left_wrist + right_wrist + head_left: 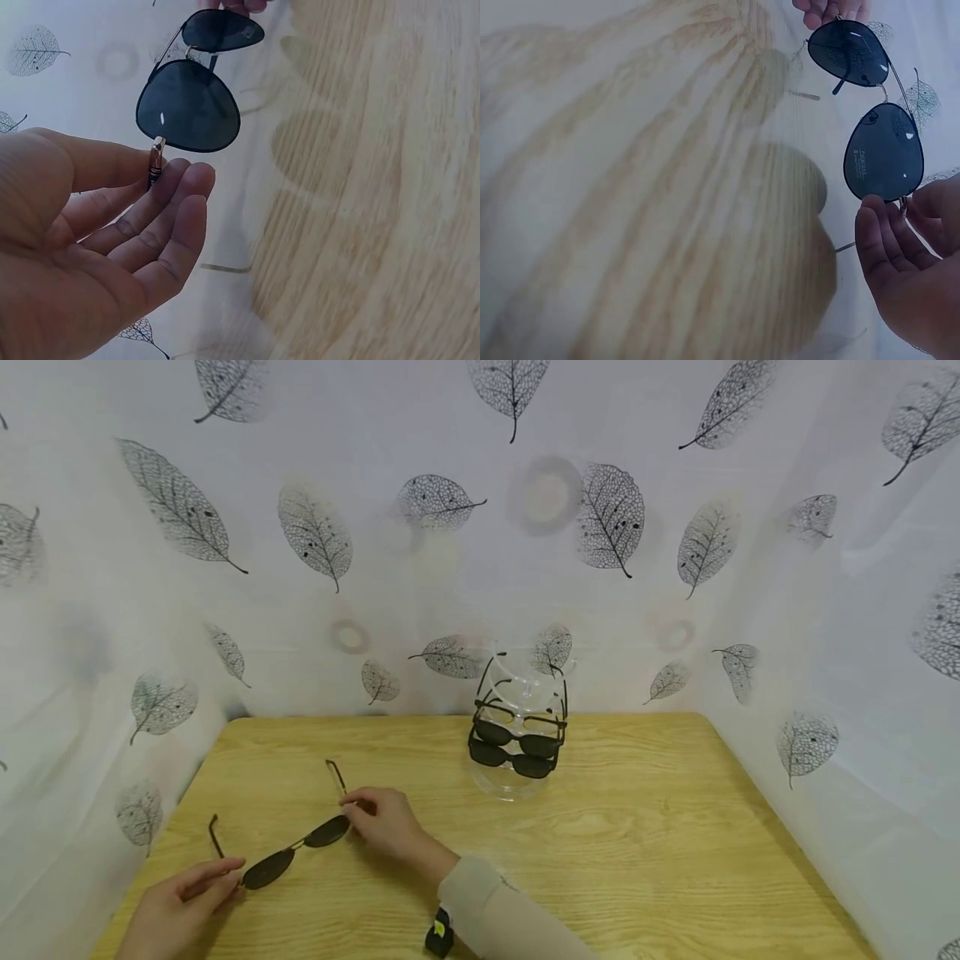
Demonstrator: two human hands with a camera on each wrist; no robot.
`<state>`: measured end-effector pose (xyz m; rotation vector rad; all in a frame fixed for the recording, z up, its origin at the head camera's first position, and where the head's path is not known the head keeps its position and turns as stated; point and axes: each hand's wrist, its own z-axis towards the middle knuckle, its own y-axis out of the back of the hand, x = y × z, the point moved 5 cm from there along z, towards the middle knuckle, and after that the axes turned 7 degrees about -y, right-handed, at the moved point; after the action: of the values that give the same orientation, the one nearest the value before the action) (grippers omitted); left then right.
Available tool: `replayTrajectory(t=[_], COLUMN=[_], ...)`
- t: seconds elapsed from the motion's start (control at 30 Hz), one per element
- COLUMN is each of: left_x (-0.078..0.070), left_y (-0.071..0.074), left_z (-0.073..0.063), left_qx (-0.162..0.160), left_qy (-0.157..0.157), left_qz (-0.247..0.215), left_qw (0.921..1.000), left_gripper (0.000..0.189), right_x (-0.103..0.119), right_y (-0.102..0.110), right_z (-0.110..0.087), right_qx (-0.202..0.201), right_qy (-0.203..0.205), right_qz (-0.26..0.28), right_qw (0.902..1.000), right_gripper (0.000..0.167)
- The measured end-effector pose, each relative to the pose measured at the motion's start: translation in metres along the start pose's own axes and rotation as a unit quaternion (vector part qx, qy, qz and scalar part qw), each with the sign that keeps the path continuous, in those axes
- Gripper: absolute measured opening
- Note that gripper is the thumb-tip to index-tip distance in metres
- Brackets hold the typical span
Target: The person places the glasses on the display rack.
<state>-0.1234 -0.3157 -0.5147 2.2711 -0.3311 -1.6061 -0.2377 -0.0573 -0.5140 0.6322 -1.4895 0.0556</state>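
A pair of dark aviator sunglasses (268,868) with a thin metal frame is held between both hands, temples unfolded and pointing away toward the back of the table. My left hand (178,906) pinches the hinge at the left lens, thumb and fingers round the temple joint, as the left wrist view shows. At the other end, my right hand (390,827) grips the opposite hinge beside the right lens. In the right wrist view, small pale print shows on the near lens (885,154). Both lenses hang over the wooden surface, casting shadows on it.
A clear display stand (510,789) at the back middle carries several glasses (517,747) stacked one above another. A small black object (439,935) with a yellow mark lies by the right sleeve (472,893). Leaf-patterned white curtain (450,585) surrounds the wooden table (645,843).
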Motion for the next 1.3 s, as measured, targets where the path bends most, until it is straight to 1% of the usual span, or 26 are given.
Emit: replayTrajectory(t=[0.27, 0.33, 0.47, 0.6, 0.73, 0.9, 0.97, 1.07, 1.13, 1.3], left_x=[-0.015, -0.019, -0.030, -0.044, -0.061, -0.080, -0.087, -0.100, -0.109, -0.128], left_y=[-0.004, -0.005, -0.006, -0.010, -0.014, -0.020, -0.021, -0.024, -0.027, -0.032], left_z=[0.001, 0.002, 0.001, 0.002, 0.005, 0.009, 0.010, 0.011, 0.012, 0.016], left_qx=[0.006, 0.006, 0.004, -0.005, -0.017, -0.015, -0.013, -0.010, -0.008, -0.003], left_qy=[-0.026, -0.039, -0.074, -0.118, -0.162, -0.175, -0.184, -0.213, -0.235, -0.292], left_qz=[0.039, 0.049, 0.069, 0.080, 0.085, 0.076, 0.072, 0.065, 0.064, 0.062], left_qw=[0.9989, 0.9980, 0.9948, 0.9898, 0.9830, 0.9816, 0.9802, 0.9748, 0.9699, 0.9543], left_gripper=[0.049, 0.051, 0.053, 0.050, 0.046, 0.046, 0.045, 0.041, 0.038, 0.032], right_x=[0.000, 0.000, 0.002, 0.006, 0.013, 0.022, 0.023, 0.026, 0.029, 0.044], right_y=[0.011, 0.015, 0.024, 0.038, 0.052, 0.070, 0.076, 0.086, 0.093, 0.113], right_z=[-0.003, -0.004, -0.005, -0.008, -0.010, -0.016, -0.018, -0.022, -0.025, -0.034], right_qx=[-0.013, -0.016, -0.019, -0.028, -0.049, -0.081, -0.090, -0.100, -0.106, -0.127], right_qy=[-0.016, -0.019, -0.024, -0.018, -0.006, 0.009, 0.015, 0.026, 0.031, 0.073], right_qz=[0.056, 0.063, 0.081, 0.100, 0.101, 0.096, 0.102, 0.109, 0.113, 0.110], right_qw=[0.9982, 0.9977, 0.9962, 0.9944, 0.9937, 0.9921, 0.9906, 0.9886, 0.9874, 0.9831], right_gripper=[0.024, 0.024, 0.024, 0.024, 0.023, 0.020, 0.019, 0.019, 0.019, 0.019])
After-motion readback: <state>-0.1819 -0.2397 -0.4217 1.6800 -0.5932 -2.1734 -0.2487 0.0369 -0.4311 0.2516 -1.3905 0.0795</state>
